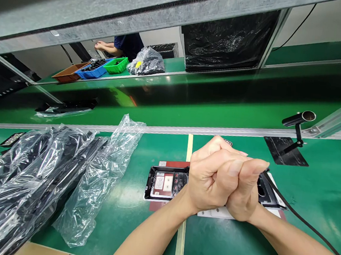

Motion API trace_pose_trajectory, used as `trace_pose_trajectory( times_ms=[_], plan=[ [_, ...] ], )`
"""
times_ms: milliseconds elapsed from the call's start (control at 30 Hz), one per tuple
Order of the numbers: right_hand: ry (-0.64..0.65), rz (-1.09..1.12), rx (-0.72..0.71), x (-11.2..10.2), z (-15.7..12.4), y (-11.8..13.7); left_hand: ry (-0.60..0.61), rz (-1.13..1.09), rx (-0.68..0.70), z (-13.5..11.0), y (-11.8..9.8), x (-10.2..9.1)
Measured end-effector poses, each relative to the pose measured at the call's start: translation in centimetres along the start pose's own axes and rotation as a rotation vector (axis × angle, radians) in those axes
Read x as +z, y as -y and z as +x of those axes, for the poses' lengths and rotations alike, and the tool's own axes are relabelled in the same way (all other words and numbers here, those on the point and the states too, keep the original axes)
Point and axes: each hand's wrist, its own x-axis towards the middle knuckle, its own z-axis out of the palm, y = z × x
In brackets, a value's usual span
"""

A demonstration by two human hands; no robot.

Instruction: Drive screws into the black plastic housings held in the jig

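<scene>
My left hand [211, 176] and my right hand [245, 188] are pressed together, fingers closed, just above a black plastic device frame [164, 183]. The frame lies flat on a dark red pad on the green bench [319, 191]. It shows a red-and-white label and rows of small holes. My hands hide its middle and right part. What the closed fingers hold, if anything, is hidden. A black cable [301, 220] runs from under my right hand toward the lower right.
Clear plastic bags [31, 178] with black parts fill the left of the bench. A black tube on a stand [299, 120] sits at the right by the conveyor rail. Beyond the belt stand coloured trays [94, 69], a bagged bundle [147, 62] and another person's arms [105, 47].
</scene>
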Motion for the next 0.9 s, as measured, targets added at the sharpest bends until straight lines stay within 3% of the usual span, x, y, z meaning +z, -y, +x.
trace_pose_trajectory(
  times_ms=[900],
  plan=[
    [-0.024, -0.015, 0.02, -0.05, 0.0, 0.23, -0.039, -0.004, 0.016, -0.11, 0.29, 0.32]
  ],
)
